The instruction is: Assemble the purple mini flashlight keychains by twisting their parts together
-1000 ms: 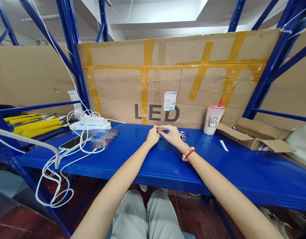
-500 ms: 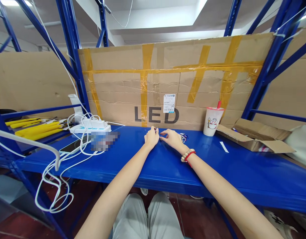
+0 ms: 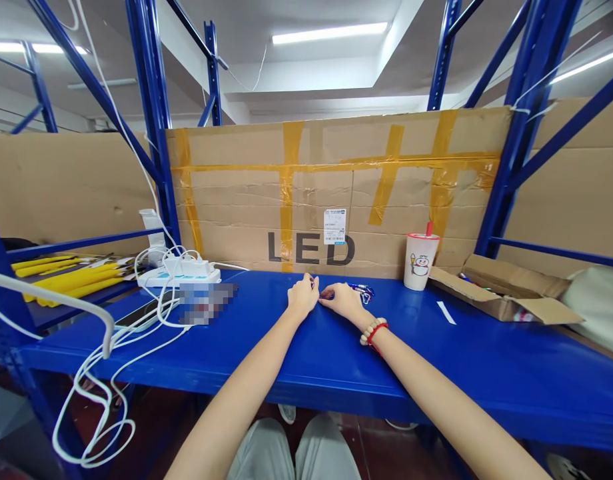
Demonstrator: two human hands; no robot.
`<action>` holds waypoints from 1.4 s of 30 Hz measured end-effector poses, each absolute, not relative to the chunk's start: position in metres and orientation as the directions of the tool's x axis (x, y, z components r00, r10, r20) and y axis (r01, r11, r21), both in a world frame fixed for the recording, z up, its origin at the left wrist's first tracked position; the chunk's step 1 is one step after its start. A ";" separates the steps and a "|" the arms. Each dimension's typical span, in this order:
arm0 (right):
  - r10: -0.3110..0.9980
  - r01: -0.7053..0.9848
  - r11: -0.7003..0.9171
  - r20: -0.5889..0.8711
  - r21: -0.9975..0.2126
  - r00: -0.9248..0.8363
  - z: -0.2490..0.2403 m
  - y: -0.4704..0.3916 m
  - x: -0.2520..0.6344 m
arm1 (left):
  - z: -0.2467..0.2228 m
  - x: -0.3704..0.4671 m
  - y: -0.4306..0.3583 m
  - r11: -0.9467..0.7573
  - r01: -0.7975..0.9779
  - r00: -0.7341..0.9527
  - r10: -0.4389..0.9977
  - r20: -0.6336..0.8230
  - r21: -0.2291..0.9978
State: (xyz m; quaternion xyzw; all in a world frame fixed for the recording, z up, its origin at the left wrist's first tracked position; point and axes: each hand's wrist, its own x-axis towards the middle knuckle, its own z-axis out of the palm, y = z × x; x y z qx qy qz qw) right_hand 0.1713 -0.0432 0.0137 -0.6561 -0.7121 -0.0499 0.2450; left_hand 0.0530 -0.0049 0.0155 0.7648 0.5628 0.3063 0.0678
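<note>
My left hand [image 3: 303, 296] is at the middle of the blue table [image 3: 266, 353], its fingers curled and pinched around something too small to make out. Close on its right, my right hand [image 3: 342, 299] has thumb and fingertips pressed together near the table surface; whatever they hold is hidden. The two hands are a small gap apart. Behind my right hand lies a small heap of blue and silver metal clips [image 3: 364, 292]. A beaded bracelet and a red band [image 3: 375, 332] circle my right wrist.
A paper cup with a red straw [image 3: 419, 262], a white strip [image 3: 446, 313] and an open carton [image 3: 506, 290] stand or lie at right. White cables, a power strip [image 3: 179, 272] and a phone [image 3: 144, 312] are at left. Cardboard [image 3: 226, 200] walls the back.
The camera view has tilted up, so the table sits lower in the picture. The thumb and fingers of my right hand have closed together. My left hand keeps its pinch.
</note>
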 end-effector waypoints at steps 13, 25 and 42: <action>0.923 0.959 0.144 0.382 -0.245 -0.041 0.010 -0.039 0.170 | 0.015 0.052 -0.007 -0.379 0.846 0.238 0.898 0.369 0.376; 0.925 0.963 0.193 0.362 -0.187 -0.115 0.006 -0.038 0.171 | 0.014 0.053 -0.007 -0.386 0.853 0.260 0.898 0.356 0.350; 0.920 0.960 0.271 0.313 -0.074 -0.236 0.007 -0.037 0.174 | 0.014 0.052 -0.007 -0.394 0.850 0.272 0.897 0.349 0.349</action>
